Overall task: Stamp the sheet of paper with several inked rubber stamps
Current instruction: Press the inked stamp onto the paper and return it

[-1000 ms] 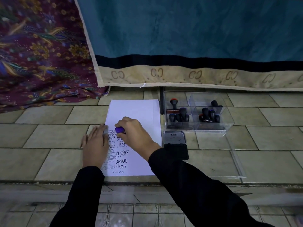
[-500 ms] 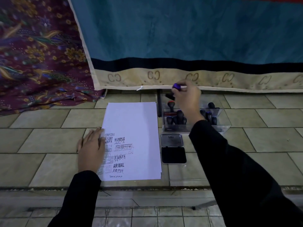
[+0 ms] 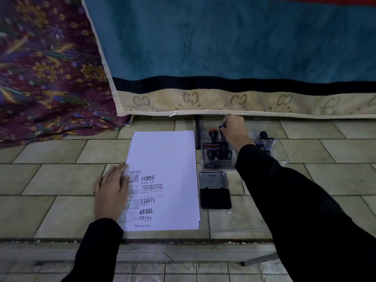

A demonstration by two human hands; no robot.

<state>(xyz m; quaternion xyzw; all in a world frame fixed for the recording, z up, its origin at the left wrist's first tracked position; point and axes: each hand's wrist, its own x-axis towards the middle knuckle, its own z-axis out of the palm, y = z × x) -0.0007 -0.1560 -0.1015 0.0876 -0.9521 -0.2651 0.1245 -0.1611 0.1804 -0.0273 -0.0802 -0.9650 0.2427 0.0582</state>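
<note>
A white sheet of paper point(image 3: 164, 159) lies on the tiled floor, its lower left half covered with black prints such as SAMPLE and AIR MAIL. My left hand point(image 3: 111, 192) rests flat on the sheet's left edge, fingers spread. My right hand point(image 3: 234, 131) reaches into the clear plastic stamp box point(image 3: 278, 143) and pinches the blue-topped stamp point(image 3: 222, 127) at the box's back left, beside an orange-topped stamp point(image 3: 213, 133). Several black-handled stamps point(image 3: 220, 152) stand in the box. The open ink pad point(image 3: 215, 198) lies between paper and box, lid point(image 3: 212, 179) up.
A teal cloth with a beige patterned hem point(image 3: 244, 102) hangs just behind the box. A maroon floral fabric point(image 3: 46, 78) lies at the back left. A floor step edge point(image 3: 183, 240) runs across just below the paper.
My right hand lifted the blue-topped stamp off the paper, carried it right and back, and has lowered it into the clear box. The left hand stayed on the paper.
</note>
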